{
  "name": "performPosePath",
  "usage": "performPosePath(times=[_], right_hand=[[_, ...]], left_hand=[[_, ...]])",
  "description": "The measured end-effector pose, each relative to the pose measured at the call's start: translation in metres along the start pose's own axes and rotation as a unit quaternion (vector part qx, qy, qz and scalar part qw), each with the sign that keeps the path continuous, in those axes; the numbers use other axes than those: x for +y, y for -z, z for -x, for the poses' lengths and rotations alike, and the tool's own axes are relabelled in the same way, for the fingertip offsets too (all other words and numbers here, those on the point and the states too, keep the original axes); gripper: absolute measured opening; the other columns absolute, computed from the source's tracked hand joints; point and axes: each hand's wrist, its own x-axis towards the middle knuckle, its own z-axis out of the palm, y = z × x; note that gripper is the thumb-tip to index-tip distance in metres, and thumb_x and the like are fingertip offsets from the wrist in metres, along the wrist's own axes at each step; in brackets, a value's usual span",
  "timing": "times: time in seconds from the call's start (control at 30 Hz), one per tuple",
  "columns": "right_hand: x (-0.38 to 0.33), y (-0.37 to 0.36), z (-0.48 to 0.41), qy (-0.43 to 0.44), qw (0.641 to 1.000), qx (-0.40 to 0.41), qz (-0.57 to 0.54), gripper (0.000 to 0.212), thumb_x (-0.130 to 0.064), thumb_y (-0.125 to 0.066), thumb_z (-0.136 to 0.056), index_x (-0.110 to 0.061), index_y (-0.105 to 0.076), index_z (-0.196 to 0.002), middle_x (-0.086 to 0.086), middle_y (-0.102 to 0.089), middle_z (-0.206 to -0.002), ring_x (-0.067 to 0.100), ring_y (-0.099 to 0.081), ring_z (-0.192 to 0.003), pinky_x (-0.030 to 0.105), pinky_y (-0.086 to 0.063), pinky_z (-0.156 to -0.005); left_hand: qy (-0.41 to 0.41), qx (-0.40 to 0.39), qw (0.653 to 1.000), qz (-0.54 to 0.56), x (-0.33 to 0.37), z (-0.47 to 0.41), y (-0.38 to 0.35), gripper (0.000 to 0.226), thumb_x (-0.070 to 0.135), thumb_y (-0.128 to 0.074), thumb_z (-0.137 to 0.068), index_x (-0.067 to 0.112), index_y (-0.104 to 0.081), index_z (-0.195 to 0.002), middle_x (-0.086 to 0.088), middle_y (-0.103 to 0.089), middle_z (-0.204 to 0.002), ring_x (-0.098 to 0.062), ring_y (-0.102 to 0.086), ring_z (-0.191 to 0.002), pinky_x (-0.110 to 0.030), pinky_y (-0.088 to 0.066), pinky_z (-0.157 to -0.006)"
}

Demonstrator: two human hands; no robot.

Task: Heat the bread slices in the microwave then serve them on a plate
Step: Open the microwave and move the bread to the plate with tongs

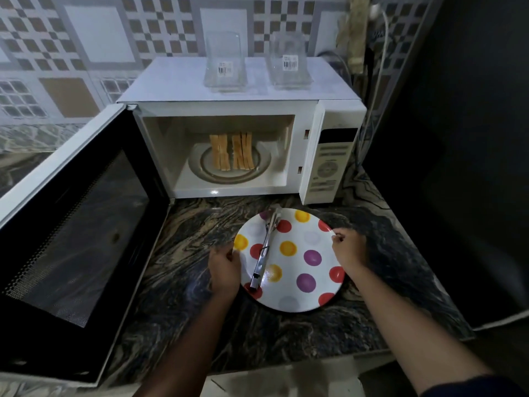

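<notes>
With my left hand (224,263) and right hand (347,247) each pinching the plate (303,293) rim, I keep it level so the tongs (264,247) between them stay put, bread slices (232,151) ahead inside the open microwave (329,164).

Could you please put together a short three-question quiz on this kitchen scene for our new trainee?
1. True or false: the microwave door is shut.
2. Where are the bread slices now? A) on the dotted plate B) on the turntable inside the microwave C) on top of the microwave
3. What lies on the dotted plate, and which hands hold the plate's rim?

Key
1. False: it stands wide open.
2. B.
3. Metal tongs; the left hand has a grip on the left rim and the right hand on the right rim.
</notes>
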Motion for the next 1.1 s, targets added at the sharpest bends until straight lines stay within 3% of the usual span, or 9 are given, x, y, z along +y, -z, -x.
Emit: performPosePath(times=[0.17,0.27,0.37,0.5,0.6,0.67,0.87,0.93,1.1], right_hand=[[-0.007,0.004,0.003,0.013,1.000,-0.011,0.018,0.023,0.001,-0.049,-0.084,-0.008,-0.070,-0.086,0.014,-0.065,-0.089,0.031,-0.060,-0.086,0.031,-0.049,-0.071],[-0.024,-0.005,0.010,0.054,0.998,0.005,-0.008,0.022,-0.005,-0.053,-0.086,-0.007,-0.068,-0.101,0.011,-0.063,-0.106,0.029,-0.059,-0.099,0.036,-0.050,-0.085],[-0.053,-0.018,0.027,0.068,0.995,-0.065,-0.013,0.016,-0.025,-0.054,-0.089,-0.015,-0.065,-0.094,0.009,-0.066,-0.101,0.029,-0.061,-0.094,0.035,-0.051,-0.077],[-0.086,-0.038,0.055,0.069,0.979,-0.183,0.055,0.039,-0.055,-0.051,-0.086,-0.020,-0.055,-0.102,0.008,-0.065,-0.100,0.030,-0.063,-0.091,0.034,-0.047,-0.074],[-0.090,-0.052,0.064,0.074,0.973,-0.206,0.073,0.049,-0.044,-0.057,-0.086,-0.017,-0.047,-0.126,0.008,-0.062,-0.113,0.029,-0.061,-0.099,0.031,-0.046,-0.074],[-0.088,-0.054,0.063,0.055,0.973,-0.219,0.053,0.051,-0.035,-0.063,-0.083,-0.015,-0.046,-0.127,0.008,-0.061,-0.113,0.028,-0.061,-0.099,0.030,-0.046,-0.075],[-0.099,-0.036,0.044,0.050,0.975,-0.213,0.047,0.014,-0.028,-0.064,-0.080,-0.017,-0.057,-0.084,0.003,-0.060,-0.084,0.025,-0.060,-0.083,0.027,-0.042,-0.065],[-0.106,-0.027,0.041,0.079,0.975,-0.205,0.033,0.019,-0.029,-0.066,-0.080,-0.022,-0.052,-0.070,-0.003,-0.055,-0.071,0.022,-0.059,-0.075,0.027,-0.041,-0.061],[-0.125,0.001,0.044,0.214,0.962,-0.154,0.066,0.015,-0.031,-0.064,-0.083,-0.017,-0.060,-0.087,0.001,-0.062,-0.084,0.022,-0.060,-0.079,0.030,-0.046,-0.062]], left_hand=[[-0.009,-0.009,1.000,0.024,0.000,0.007,0.008,0.020,0.007,-0.061,-0.085,0.006,-0.072,-0.101,-0.015,-0.063,-0.101,-0.020,-0.056,-0.085,-0.023,-0.040,-0.074],[-0.008,-0.018,0.999,0.032,0.000,0.011,0.011,0.020,0.011,-0.063,-0.085,0.007,-0.072,-0.101,-0.010,-0.060,-0.097,-0.016,-0.053,-0.082,-0.020,-0.035,-0.069],[-0.009,-0.031,0.999,0.029,0.001,0.014,0.015,0.017,0.012,-0.064,-0.083,0.006,-0.072,-0.098,-0.009,-0.057,-0.092,-0.021,-0.056,-0.082,-0.027,-0.044,-0.073],[-0.007,-0.050,0.998,0.030,0.000,0.013,0.018,0.017,0.011,-0.066,-0.081,0.006,-0.072,-0.097,-0.013,-0.065,-0.094,-0.021,-0.059,-0.083,-0.024,-0.042,-0.072],[-0.005,-0.059,0.998,0.035,0.004,0.012,0.020,0.016,0.007,-0.065,-0.081,0.004,-0.073,-0.095,-0.014,-0.071,-0.092,-0.016,-0.058,-0.080,-0.021,-0.038,-0.067],[0.005,-0.070,0.997,0.027,0.007,0.010,0.021,0.015,0.005,-0.064,-0.081,0.002,-0.072,-0.093,-0.015,-0.072,-0.092,-0.019,-0.061,-0.081,-0.021,-0.037,-0.065],[0.017,-0.146,0.989,-0.030,0.009,-0.008,0.022,0.015,0.003,-0.062,-0.077,0.000,-0.070,-0.089,-0.017,-0.071,-0.093,-0.027,-0.065,-0.093,-0.025,-0.043,-0.072],[0.019,-0.171,0.985,-0.033,0.010,-0.014,0.023,0.018,0.001,-0.061,-0.077,0.001,-0.071,-0.092,-0.017,-0.071,-0.095,-0.026,-0.065,-0.093,-0.024,-0.043,-0.072],[0.082,-0.117,0.973,0.181,0.039,-0.029,0.034,0.023,0.027,-0.054,-0.089,0.007,-0.062,-0.081,-0.008,-0.062,-0.075,-0.024,-0.058,-0.078,-0.028,-0.044,-0.065]])
